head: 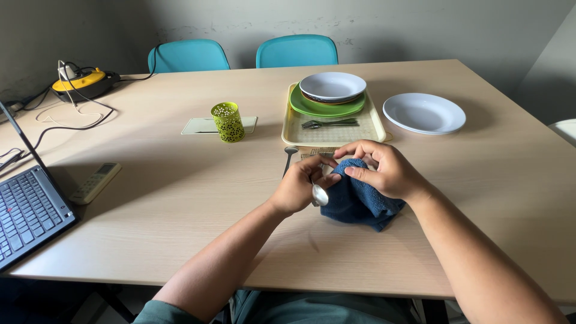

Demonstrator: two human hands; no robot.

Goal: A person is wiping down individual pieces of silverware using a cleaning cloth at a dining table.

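Seated person's view of a pale wooden table (pixel 180 204). The left hand (pixel 298 187) is closed around a metal spoon (pixel 319 195), whose bowl shows just below the fingers and points toward the person. The right hand (pixel 384 170) grips a dark blue cloth (pixel 360 204), with the thumb and fingers pinching its upper folds against the spoon. The two hands are close together, fingertips nearly meeting, held just above the table near its middle; the lower part of the cloth hangs down and rests on the tabletop.

Just beyond the hands lies a second spoon (pixel 289 157), handle toward the person, beside a cream tray (pixel 294 129). The tray carries a green plate (pixel 324 108) with a white bowl (pixel 333 87) stacked on it, and some forks (pixel 330 123) lying in front of the plate. To the right of the tray, apart from it, sits a white plate (pixel 424 113). To the left stands a perforated green cup (pixel 227 122) touching a flat pale card (pixel 207 125). Farther left are a remote control (pixel 95 182), a laptop (pixel 27 210) at the table edge, and a yellow cable reel (pixel 81 81) with cords. Two teal chairs (pixel 296 51) stand behind the table.
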